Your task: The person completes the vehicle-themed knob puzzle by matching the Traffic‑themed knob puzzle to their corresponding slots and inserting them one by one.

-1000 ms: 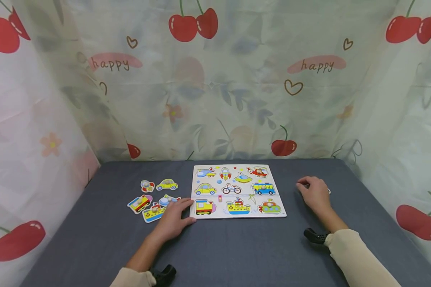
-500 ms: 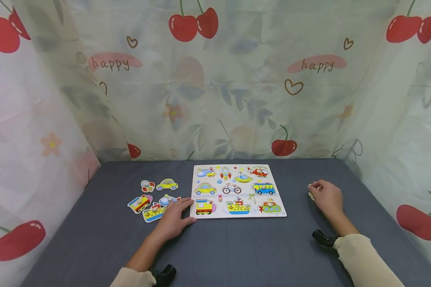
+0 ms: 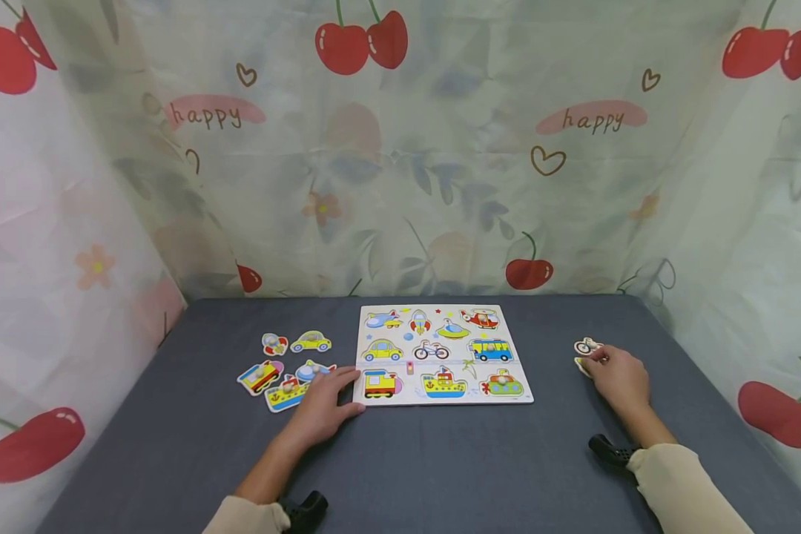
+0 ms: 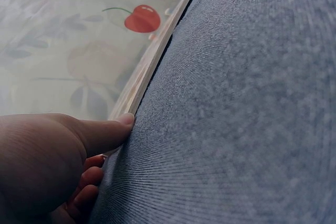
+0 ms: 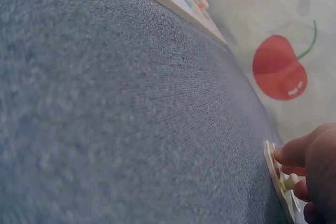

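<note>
A white wooden puzzle board [image 3: 410, 374] with printed vehicles lies mid-table. My left hand [image 3: 323, 408] rests at its near left corner; in the left wrist view the thumb [image 4: 113, 132] touches the board's edge. At the right, my right hand [image 3: 619, 378] has curled fingers at a small puzzle piece with a pale yellow edge [image 3: 581, 366], mostly hidden under them. In the right wrist view the thumb [image 5: 291, 151] presses the piece's edge, with other fingertips by its knob [image 5: 290, 182]. A bicycle piece [image 3: 584, 346] lies just beyond the fingers.
Left of the board lie several loose pieces, including a yellow car [image 3: 310, 342], a rocket [image 3: 274, 344], a train [image 3: 260, 377] and a ship [image 3: 287, 394]. The left hand partly covers a blue plane piece [image 3: 309, 369]. Printed curtains surround the grey table [image 3: 467, 467].
My right hand has moved right and slightly towards me, and the bicycle piece has come into view beyond its fingers. The left hand stays at the board.
</note>
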### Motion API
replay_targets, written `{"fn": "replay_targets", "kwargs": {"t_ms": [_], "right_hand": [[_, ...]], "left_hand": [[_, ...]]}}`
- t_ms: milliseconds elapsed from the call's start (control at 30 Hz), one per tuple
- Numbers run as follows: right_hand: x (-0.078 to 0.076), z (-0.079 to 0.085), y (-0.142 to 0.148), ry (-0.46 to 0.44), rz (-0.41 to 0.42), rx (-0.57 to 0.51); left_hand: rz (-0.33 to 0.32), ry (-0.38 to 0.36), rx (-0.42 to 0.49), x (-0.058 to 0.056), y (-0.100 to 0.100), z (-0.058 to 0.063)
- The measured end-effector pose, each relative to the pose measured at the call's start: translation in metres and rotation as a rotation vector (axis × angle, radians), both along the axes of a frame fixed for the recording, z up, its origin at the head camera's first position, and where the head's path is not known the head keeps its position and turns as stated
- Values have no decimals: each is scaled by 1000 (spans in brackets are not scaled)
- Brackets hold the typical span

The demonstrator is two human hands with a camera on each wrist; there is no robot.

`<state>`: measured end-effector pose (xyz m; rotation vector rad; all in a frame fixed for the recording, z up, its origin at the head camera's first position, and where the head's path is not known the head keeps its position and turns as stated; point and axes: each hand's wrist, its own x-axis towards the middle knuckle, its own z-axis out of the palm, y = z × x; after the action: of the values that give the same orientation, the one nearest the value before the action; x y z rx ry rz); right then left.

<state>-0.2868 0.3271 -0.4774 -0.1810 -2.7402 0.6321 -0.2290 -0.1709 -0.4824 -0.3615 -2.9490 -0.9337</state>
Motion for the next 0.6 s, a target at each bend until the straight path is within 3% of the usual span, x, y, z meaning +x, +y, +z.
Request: {"fn": "replay_targets", "kwargs": {"t_ms": [600], "right_hand": [[10, 4, 5, -96, -112, -57]], "left_hand": [[0, 1, 8, 0, 0, 0]]}}
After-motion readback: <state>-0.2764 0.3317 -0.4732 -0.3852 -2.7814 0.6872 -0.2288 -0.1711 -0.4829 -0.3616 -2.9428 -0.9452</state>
